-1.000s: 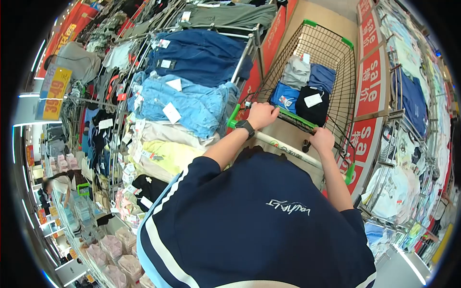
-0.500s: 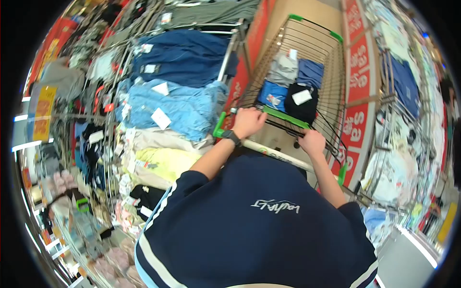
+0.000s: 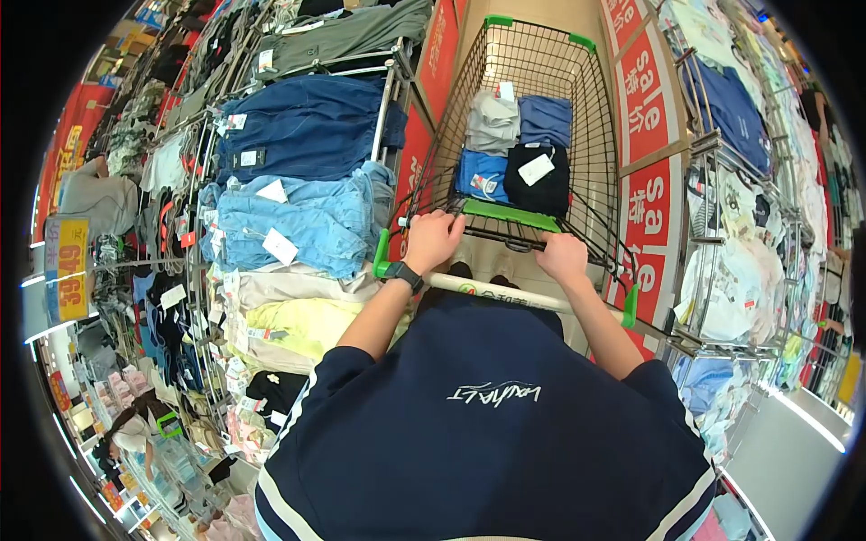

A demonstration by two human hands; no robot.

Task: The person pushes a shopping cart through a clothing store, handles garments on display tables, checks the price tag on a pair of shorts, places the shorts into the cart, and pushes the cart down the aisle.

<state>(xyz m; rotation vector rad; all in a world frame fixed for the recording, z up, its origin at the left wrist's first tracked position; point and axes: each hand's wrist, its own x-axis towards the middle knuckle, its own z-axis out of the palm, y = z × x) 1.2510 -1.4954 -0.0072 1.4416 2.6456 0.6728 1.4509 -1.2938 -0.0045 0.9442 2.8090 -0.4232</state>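
Your shoes (image 3: 503, 265) come into sight beneath the cart (image 3: 584, 42), while your left hand (image 3: 435, 240) and right hand (image 3: 563, 258), apart, grip its rear edge, leaving the 4 folded garments (image 3: 543, 189) settled inside.

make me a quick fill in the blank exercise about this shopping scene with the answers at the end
The dark watch is on the person's ____ wrist.
The number of garments inside the shopping cart is ____.
The tag on the black garment in the cart is ____ in colour.
The English word on the red signs right of the cart is ____.

Missing words: left; four; white; sale
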